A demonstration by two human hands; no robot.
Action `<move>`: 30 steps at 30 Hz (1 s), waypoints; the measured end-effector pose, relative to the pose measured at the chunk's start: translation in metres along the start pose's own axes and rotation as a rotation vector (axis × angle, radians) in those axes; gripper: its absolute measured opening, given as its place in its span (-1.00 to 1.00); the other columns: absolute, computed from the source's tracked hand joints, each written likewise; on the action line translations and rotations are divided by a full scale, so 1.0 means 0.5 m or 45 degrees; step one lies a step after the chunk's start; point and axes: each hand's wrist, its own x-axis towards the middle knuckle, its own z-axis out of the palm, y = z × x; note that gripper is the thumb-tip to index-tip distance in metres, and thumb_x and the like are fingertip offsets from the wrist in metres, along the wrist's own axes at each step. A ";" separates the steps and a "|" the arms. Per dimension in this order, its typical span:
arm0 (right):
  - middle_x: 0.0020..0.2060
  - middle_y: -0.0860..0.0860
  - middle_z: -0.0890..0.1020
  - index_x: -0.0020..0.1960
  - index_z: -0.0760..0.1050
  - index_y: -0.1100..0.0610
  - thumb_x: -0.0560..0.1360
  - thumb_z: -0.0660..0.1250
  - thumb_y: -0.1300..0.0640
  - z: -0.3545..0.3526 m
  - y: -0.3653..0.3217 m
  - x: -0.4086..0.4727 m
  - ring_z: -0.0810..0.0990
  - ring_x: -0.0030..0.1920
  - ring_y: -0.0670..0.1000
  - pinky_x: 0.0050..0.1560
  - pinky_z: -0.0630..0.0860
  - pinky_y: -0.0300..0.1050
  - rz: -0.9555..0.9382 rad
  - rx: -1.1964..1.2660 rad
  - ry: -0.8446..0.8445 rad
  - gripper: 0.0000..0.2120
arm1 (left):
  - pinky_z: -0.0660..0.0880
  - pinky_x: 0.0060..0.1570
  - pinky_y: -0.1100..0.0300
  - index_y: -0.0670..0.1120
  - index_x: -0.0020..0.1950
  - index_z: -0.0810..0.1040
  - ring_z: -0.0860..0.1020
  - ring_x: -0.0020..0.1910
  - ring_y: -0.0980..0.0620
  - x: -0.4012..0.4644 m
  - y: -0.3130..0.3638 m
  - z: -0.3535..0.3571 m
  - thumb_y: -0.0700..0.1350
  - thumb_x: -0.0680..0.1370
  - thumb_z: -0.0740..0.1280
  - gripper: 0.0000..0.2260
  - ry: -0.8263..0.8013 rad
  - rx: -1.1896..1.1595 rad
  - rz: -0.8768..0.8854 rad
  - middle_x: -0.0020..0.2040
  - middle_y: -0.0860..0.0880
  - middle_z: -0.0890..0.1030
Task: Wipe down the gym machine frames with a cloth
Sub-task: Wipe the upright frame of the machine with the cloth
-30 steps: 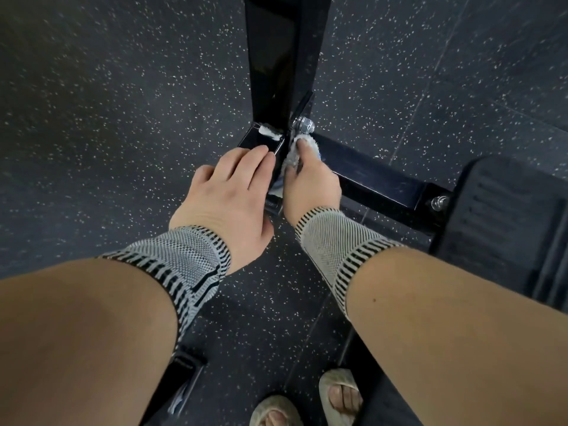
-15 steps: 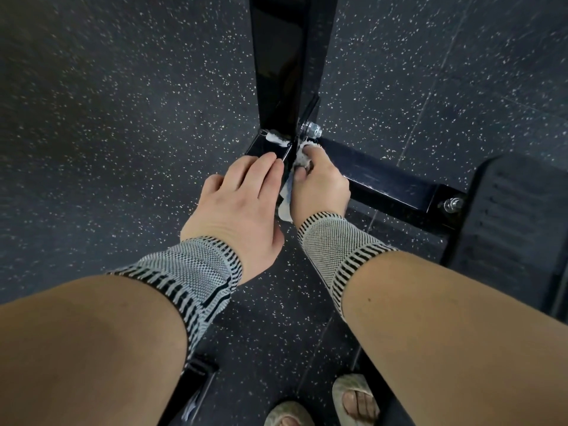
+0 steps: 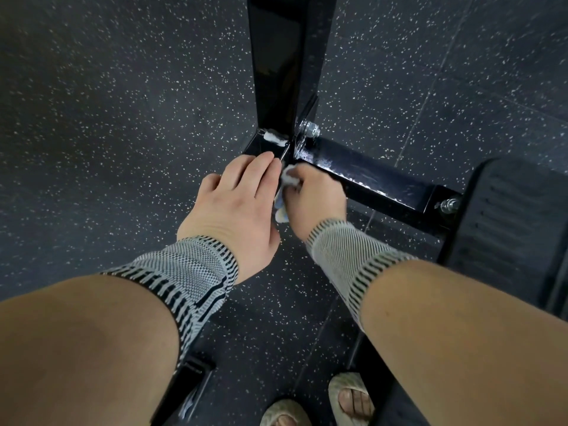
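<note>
— Both hands have slid back toward the near side since a second ago; the cloth has come off the bolt and now sits lower on the joint. What's the layout?

— Biggest first: a black upright post (image 3: 284,66) rises from the speckled floor (image 3: 123,118), and a black crossbar (image 3: 378,176) runs from its foot out to the right, ending by a ribbed black footplate (image 3: 519,229). That bar's long axis goes left-far to right-near.

— And the hands?

— The right hand (image 3: 318,195) is curled round a bunched pale cloth (image 3: 290,179), pressing it against the near face of the bar, just below the silver bolt (image 3: 309,128). The left hand (image 3: 238,198) lies flat, fingers straight, its tips resting on the short stub of frame left of the post.

— So where does the wiping go next?

— My guess: along the bar. Its unwiped length lies to the right of the right hand, so that hand is the nearer one and would follow the axis rightward. A white smear (image 3: 273,136) also sits at the post's foot, just beyond the left fingertips.
</note>
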 end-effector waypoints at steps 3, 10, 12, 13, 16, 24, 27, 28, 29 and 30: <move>-0.19 -0.05 0.59 0.06 0.56 -0.02 0.57 0.22 0.06 -0.008 0.021 -0.024 0.55 -0.23 -0.07 -0.15 0.57 -0.11 -0.056 0.044 0.061 -0.84 | 0.14 0.40 -0.01 -0.08 0.57 -0.10 -0.02 0.50 0.01 0.000 0.001 -0.002 0.11 0.49 0.15 -0.26 -0.003 0.003 0.003 0.55 0.03 -0.06; -0.28 -0.10 0.54 0.11 0.42 0.03 0.58 0.23 0.11 -0.029 -0.013 0.026 0.52 -0.29 -0.14 -0.33 0.41 -0.33 0.122 0.392 0.311 -0.89 | 0.17 0.40 -0.03 -0.09 0.57 -0.06 -0.01 0.49 0.01 -0.002 0.000 -0.002 0.13 0.46 0.14 -0.25 0.012 -0.001 0.009 0.55 0.02 -0.02; -0.31 -0.14 0.53 0.11 0.46 0.03 0.59 0.22 0.10 -0.027 -0.021 0.041 0.47 -0.33 -0.18 -0.37 0.31 -0.38 0.092 0.265 0.331 -0.88 | 0.15 0.41 -0.03 -0.09 0.57 -0.07 -0.02 0.48 0.02 -0.001 0.000 -0.001 0.14 0.46 0.11 -0.25 0.020 -0.018 0.006 0.55 0.03 -0.03; -0.28 -0.15 0.53 0.14 0.50 0.02 0.60 0.19 0.08 -0.024 -0.021 0.045 0.48 -0.31 -0.16 -0.32 0.32 -0.36 0.062 0.167 0.329 -0.83 | 0.14 0.41 -0.02 -0.08 0.57 -0.07 -0.03 0.48 0.02 -0.001 0.000 0.000 0.14 0.47 0.12 -0.25 0.024 -0.022 0.005 0.55 0.03 -0.04; -0.11 -0.07 0.48 0.28 0.47 0.03 0.63 0.10 0.02 -0.009 -0.010 0.040 0.45 -0.27 -0.05 -0.27 0.35 -0.19 -0.069 -0.188 0.291 -0.71 | 0.14 0.41 -0.01 -0.08 0.57 -0.09 -0.04 0.48 0.02 0.000 -0.002 0.002 0.15 0.48 0.14 -0.24 0.030 -0.017 0.011 0.55 0.03 -0.05; 0.03 -0.01 0.47 0.43 0.32 0.08 0.58 0.24 0.13 0.002 0.014 0.040 0.38 -0.15 -0.03 -0.28 0.32 -0.11 -0.223 -0.468 0.284 -0.57 | 0.17 0.40 -0.02 -0.11 0.57 -0.08 -0.01 0.49 0.00 -0.002 -0.002 0.006 0.14 0.49 0.16 -0.23 0.042 0.011 0.018 0.55 0.01 -0.03; -0.14 -0.07 0.42 0.26 0.47 0.06 0.55 0.26 0.14 -0.003 0.018 0.042 0.38 -0.18 -0.04 -0.26 0.32 -0.14 -0.263 -0.440 0.299 -0.72 | 0.18 0.39 -0.02 -0.11 0.57 -0.09 -0.01 0.49 0.00 -0.001 -0.001 0.006 0.14 0.49 0.17 -0.23 0.031 0.028 0.021 0.54 0.01 -0.04; -0.17 -0.09 0.39 0.19 0.51 0.05 0.54 0.26 0.14 -0.004 0.018 0.041 0.40 -0.19 -0.03 -0.26 0.31 -0.15 -0.270 -0.431 0.304 -0.77 | 0.18 0.39 -0.02 -0.12 0.57 -0.08 0.00 0.49 0.00 -0.001 -0.001 0.005 0.14 0.48 0.18 -0.23 0.028 0.030 0.021 0.55 0.01 -0.03; -0.19 -0.11 0.38 0.14 0.53 0.05 0.54 0.26 0.14 -0.007 0.015 0.041 0.41 -0.19 -0.03 -0.26 0.30 -0.15 -0.270 -0.408 0.311 -0.80 | 0.19 0.38 -0.02 -0.11 0.57 -0.08 0.01 0.49 0.00 -0.001 -0.001 0.005 0.14 0.48 0.19 -0.22 0.027 0.030 0.018 0.55 0.01 -0.03; -0.20 -0.12 0.38 0.11 0.55 0.04 0.54 0.25 0.14 -0.010 0.012 0.041 0.41 -0.19 -0.03 -0.26 0.29 -0.15 -0.258 -0.375 0.312 -0.82 | 0.19 0.38 -0.02 -0.11 0.57 -0.07 0.00 0.48 0.00 -0.001 0.000 0.004 0.14 0.48 0.20 -0.22 0.026 0.028 0.013 0.55 0.01 -0.03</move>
